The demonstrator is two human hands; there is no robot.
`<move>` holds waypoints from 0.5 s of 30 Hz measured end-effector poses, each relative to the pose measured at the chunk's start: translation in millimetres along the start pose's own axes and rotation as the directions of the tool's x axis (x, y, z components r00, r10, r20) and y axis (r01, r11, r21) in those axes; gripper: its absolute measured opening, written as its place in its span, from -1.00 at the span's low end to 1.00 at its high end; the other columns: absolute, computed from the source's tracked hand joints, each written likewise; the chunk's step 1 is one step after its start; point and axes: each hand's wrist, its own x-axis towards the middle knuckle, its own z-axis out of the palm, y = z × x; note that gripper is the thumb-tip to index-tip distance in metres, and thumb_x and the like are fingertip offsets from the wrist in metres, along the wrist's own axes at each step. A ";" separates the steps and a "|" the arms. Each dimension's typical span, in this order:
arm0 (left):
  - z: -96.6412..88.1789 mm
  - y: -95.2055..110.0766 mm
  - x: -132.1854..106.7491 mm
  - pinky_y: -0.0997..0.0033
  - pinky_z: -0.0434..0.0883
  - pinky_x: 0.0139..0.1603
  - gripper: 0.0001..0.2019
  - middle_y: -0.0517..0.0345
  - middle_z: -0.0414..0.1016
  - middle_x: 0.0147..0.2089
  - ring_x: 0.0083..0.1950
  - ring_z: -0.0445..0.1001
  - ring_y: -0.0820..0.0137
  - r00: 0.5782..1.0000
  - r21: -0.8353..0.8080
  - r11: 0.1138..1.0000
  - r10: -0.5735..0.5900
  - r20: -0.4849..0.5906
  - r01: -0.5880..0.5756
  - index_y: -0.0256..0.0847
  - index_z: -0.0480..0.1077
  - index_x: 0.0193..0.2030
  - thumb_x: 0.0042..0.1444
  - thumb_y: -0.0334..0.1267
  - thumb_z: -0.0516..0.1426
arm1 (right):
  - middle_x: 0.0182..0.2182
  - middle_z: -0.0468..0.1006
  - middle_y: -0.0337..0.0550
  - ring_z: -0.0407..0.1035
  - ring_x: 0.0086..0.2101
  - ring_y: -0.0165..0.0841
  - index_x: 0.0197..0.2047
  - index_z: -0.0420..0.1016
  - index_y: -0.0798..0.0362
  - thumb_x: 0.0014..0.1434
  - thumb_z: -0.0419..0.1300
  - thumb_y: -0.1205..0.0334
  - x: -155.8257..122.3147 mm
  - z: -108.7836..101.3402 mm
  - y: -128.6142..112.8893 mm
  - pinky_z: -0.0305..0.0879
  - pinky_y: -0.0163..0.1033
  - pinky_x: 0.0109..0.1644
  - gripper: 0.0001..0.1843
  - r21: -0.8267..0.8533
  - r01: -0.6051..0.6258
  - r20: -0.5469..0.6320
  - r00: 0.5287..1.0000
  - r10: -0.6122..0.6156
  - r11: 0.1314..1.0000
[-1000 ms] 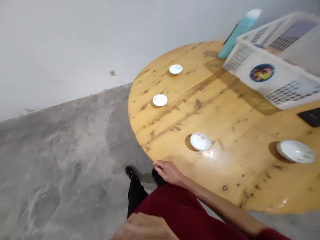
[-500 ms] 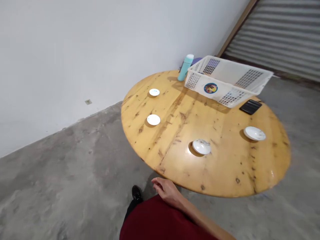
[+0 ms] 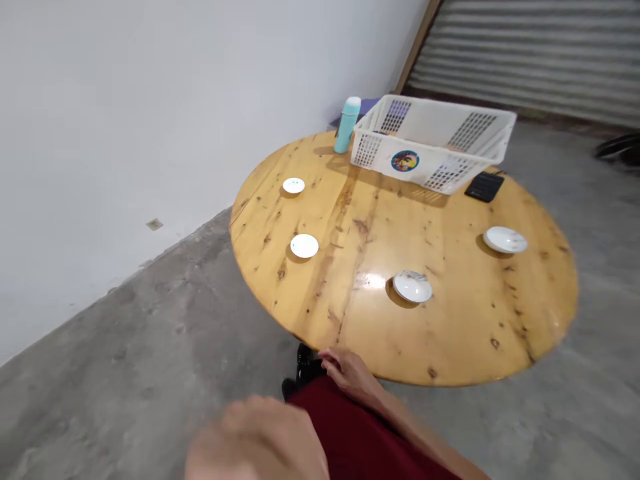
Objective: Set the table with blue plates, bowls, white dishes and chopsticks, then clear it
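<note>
My right hand (image 3: 350, 377) is low at the table's near edge, beside my dark red clothing. Its fingers are loosely bent with the thumb apart, and nothing shows in it. Smeared by motion, my left hand (image 3: 260, 440) fills the bottom of the view over the floor, its fingers unclear. Closest to the hands on the round wooden table (image 3: 360, 320) is a white dish with grey marks (image 3: 413, 287). A similar dish (image 3: 505, 240) lies farther right. Two small white saucers, a nearer one (image 3: 305, 246) and a farther one (image 3: 293, 186), lie along the left side.
At the table's far side stands a white plastic basket (image 3: 425, 163) with a round sticker. A light blue bottle (image 3: 347, 125) stands left of it, and a flat black object (image 3: 484, 187) lies at its right. A white wall (image 3: 150, 100) rises behind, with corrugated metal (image 3: 525, 53) at right.
My left hand has come into view at the bottom. The camera has turned, so the table and its things sit slightly differently in view. My right hand stays near the table edge.
</note>
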 end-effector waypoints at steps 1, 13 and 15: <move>-2.4 5.3 11.1 0.00 0.49 -0.33 -0.35 -0.05 0.53 -0.45 -0.34 0.55 0.06 0.999 -0.005 0.999 0.044 -0.027 -0.044 0.06 0.64 -0.23 0.01 0.51 0.02 | -0.24 0.67 -0.06 0.54 -0.24 -0.25 -0.05 0.55 0.06 0.29 0.00 0.23 10.9 -2.7 -1.0 0.36 -0.20 -0.12 -0.67 0.005 0.011 -0.006 1.000 -0.011 1.000; -90.5 -77.1 214.9 0.38 0.44 -0.17 -0.63 0.02 0.58 -0.30 -0.31 0.51 0.39 0.848 -0.083 0.978 -0.207 -0.488 0.191 -0.28 0.57 -0.28 -0.04 0.02 0.34 | -0.08 0.68 0.05 0.58 -0.09 -0.14 0.02 0.58 0.06 0.30 -0.04 0.07 61.9 -23.8 26.5 0.46 -0.06 0.03 -0.55 0.177 -0.061 -0.251 0.962 0.105 0.982; -109.2 -83.7 249.5 0.41 0.42 -0.21 -0.64 0.03 0.58 -0.32 -0.34 0.51 0.42 0.847 -0.073 0.975 -0.219 -0.484 0.211 -0.29 0.55 -0.29 -0.06 0.00 0.34 | -0.09 0.69 0.03 0.59 -0.08 -0.12 0.01 0.58 0.03 0.28 -0.03 0.04 58.4 -22.3 37.1 0.48 -0.05 0.04 -0.54 0.204 -0.114 -0.292 0.941 0.171 0.972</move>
